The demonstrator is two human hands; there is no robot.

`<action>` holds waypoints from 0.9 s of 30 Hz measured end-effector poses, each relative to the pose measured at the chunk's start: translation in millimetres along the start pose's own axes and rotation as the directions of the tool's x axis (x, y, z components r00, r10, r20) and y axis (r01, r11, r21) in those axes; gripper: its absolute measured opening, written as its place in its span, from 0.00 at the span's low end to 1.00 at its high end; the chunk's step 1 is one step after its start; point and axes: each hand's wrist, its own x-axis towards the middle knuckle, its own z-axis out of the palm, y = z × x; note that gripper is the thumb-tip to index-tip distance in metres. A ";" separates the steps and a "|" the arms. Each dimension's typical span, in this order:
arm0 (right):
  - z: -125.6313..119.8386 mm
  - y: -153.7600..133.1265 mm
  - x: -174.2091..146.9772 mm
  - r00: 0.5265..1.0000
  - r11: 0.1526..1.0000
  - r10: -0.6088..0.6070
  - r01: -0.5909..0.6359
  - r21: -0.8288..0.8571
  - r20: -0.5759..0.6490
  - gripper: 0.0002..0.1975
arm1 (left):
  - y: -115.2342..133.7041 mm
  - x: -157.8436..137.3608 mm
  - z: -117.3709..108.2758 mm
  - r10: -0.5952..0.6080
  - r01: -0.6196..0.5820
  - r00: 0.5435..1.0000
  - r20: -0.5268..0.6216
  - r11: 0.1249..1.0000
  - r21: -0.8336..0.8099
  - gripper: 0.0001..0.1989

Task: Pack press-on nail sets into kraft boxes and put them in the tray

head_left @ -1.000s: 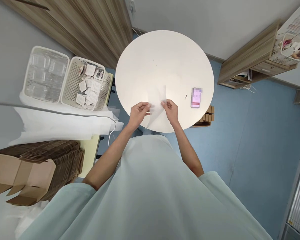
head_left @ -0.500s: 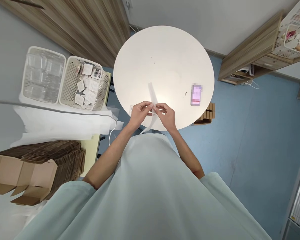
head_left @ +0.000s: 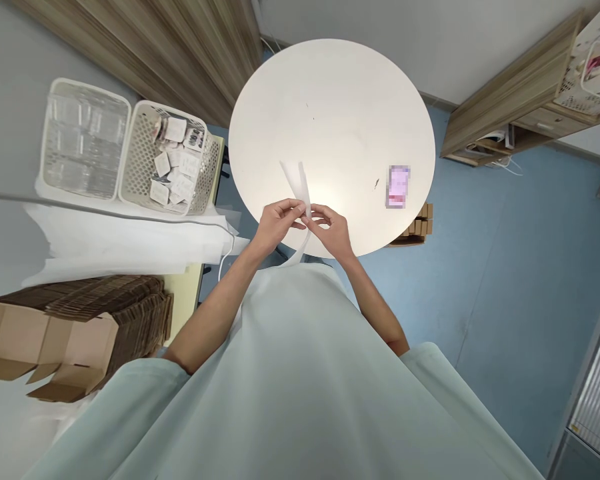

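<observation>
A thin, whitish, see-through strip [head_left: 305, 187] is pinched between both my hands above the near part of the round white table [head_left: 340, 93]. Beyond my fingers it splits into two narrow ends in a V, and a tail hangs down toward my lap. My left hand [head_left: 276, 225] grips it between thumb and fingertips. My right hand [head_left: 333, 233] pinches it just beside, the two thumbs almost touching. Whether the strip is paper or plastic film cannot be made out, and the exact grip point is partly hidden by my fingers.
A blurred-out pinkish rectangle [head_left: 398, 187] lies on the table's right side. To the left stand a basket of small packets [head_left: 137, 143], a bin of clear plastic boxes [head_left: 86, 143], white sheets [head_left: 120, 243] and stacked flat cardboard [head_left: 140, 313]. Small cartons [head_left: 420, 223] sit below the table's right edge.
The strip's far end has parted into two spread ends, where a single band showed before. My hands stay pinched at nearly the same place; the camera view has shifted slightly.
</observation>
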 end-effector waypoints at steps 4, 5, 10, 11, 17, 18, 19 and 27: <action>6.7 3.0 3.6 1.000 1.000 -0.001 0.001 0.008 0.009 0.22 | -0.6 2.7 -5.4 -0.018 0.018 0.999 -0.033 1.000 0.021 0.19; 8.4 4.1 4.6 1.000 1.000 0.001 -0.001 0.016 0.009 0.23 | -0.6 3.2 -6.7 -0.020 0.021 0.999 -0.040 0.999 0.025 0.18; 17.1 10.7 9.3 1.000 0.999 0.020 -0.020 0.044 -0.008 0.27 | -0.4 5.0 -13.3 -0.013 0.015 0.998 -0.054 0.999 0.040 0.16; 18.8 11.7 10.2 1.000 0.999 0.021 -0.021 0.046 -0.006 0.26 | -0.5 5.3 -14.8 -0.008 0.011 0.999 -0.054 0.999 0.041 0.16; 26.8 9.1 11.8 1.000 0.999 0.020 -0.019 0.028 -0.009 0.23 | -3.5 8.2 -25.2 -0.003 0.005 0.999 -0.041 0.999 0.045 0.15; 27.7 7.9 11.7 1.000 1.000 0.022 -0.022 0.022 -0.010 0.22 | -4.0 8.9 -26.9 -0.004 0.006 0.999 -0.038 0.999 0.044 0.15; 28.4 7.1 11.9 1.000 1.000 0.025 -0.024 0.017 -0.013 0.22 | -4.4 9.5 -28.6 -0.005 0.007 0.999 -0.037 0.999 0.044 0.14; 13.6 33.7 34.7 0.989 0.999 0.041 -0.045 -0.027 -0.145 0.24 | -5.2 13.9 -46.0 -0.030 0.031 0.993 -0.111 0.999 0.011 0.13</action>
